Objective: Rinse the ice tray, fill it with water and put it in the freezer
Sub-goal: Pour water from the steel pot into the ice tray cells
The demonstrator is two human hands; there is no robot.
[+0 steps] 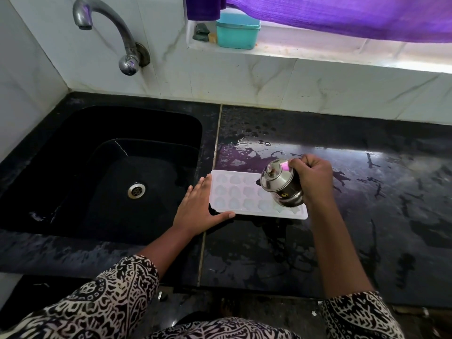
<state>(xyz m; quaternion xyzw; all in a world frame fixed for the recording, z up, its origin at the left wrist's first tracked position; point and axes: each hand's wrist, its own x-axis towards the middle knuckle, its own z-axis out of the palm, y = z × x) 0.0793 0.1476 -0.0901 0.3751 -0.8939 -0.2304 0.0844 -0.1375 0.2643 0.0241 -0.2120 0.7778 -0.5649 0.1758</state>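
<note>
Patterned sleeves point(105, 302) nearest; ice tray point(234, 192) on the wet table point(367, 216).
My left hand point(195, 209) lies open against it; my right hand point(313, 179) grips a tilted steel pot point(278, 184).

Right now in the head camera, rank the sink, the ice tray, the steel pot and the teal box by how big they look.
1. sink
2. ice tray
3. steel pot and teal box: look alike; the box sits farther away, so unsure.
</note>
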